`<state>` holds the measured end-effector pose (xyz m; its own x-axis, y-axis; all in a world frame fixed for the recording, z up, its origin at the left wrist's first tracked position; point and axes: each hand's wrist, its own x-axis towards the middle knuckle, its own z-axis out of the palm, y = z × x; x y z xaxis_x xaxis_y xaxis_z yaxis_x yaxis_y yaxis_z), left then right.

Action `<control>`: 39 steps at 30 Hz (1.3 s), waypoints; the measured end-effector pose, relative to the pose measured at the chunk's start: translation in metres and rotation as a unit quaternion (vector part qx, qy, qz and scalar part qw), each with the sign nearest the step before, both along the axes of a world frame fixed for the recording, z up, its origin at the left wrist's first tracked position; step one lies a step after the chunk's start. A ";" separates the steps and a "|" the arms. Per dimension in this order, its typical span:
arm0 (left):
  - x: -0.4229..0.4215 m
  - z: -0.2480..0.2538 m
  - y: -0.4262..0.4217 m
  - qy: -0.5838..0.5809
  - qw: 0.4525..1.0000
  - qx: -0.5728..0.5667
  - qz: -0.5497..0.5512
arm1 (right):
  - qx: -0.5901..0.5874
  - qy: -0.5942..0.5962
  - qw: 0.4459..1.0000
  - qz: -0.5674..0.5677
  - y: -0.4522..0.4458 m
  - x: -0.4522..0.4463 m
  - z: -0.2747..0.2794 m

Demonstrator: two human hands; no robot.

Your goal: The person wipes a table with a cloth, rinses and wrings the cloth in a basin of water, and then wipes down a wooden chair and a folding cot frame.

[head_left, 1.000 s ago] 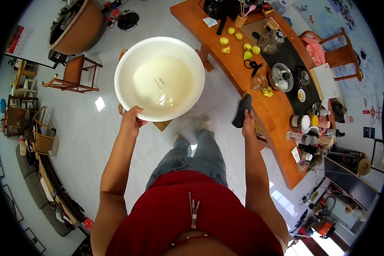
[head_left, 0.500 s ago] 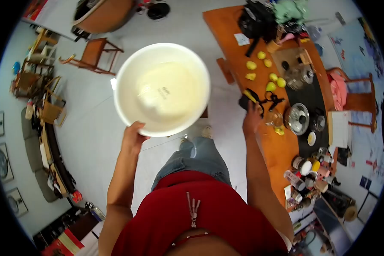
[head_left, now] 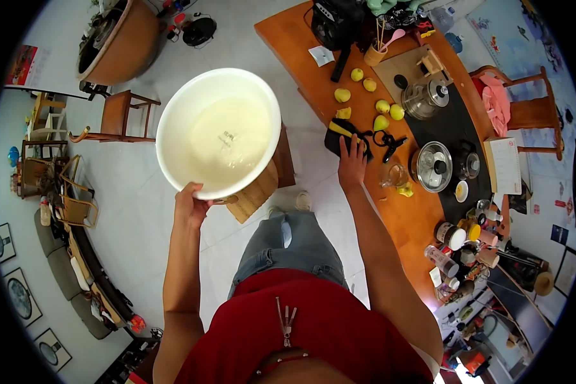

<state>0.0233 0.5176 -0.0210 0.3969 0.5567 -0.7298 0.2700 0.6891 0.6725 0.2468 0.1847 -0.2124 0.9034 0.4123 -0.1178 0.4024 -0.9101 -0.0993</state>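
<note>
A large white basin (head_left: 219, 131), with some liquid in its bottom, is held up by its near rim in my left hand (head_left: 193, 203), whose fingers are closed on the edge. My right hand (head_left: 352, 165) has its fingers spread at the left edge of the wooden table (head_left: 400, 214). Just beyond its fingertips lies a black item with a yellow stripe (head_left: 347, 137). Black scissors (head_left: 388, 143) and a glass cup (head_left: 395, 175) are to the right of that hand. Several yellow-green fruits (head_left: 381, 107) lie farther back.
A glass kettle (head_left: 424, 97), a lidded pot (head_left: 432, 166) and several jars (head_left: 450, 235) stand on the table. Below the basin is a wooden stool (head_left: 257, 192). A brown chair (head_left: 116, 116) and a large clay vat (head_left: 125, 48) are at the back left.
My right hand held the black item beside the table; that item now lies at the table's edge and the hand is open. My left hand still holds the basin, which now tilts more.
</note>
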 end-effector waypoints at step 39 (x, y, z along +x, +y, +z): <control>0.126 -0.035 0.168 0.038 0.995 0.070 -0.067 | 0.151 0.391 0.824 0.380 0.285 -0.188 -0.092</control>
<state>0.1494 0.6857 -0.0563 0.4210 0.6011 -0.6793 0.4060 0.5448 0.7337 0.0585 0.4694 -0.3049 0.0664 0.9418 -0.3297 0.5499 -0.3102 -0.7755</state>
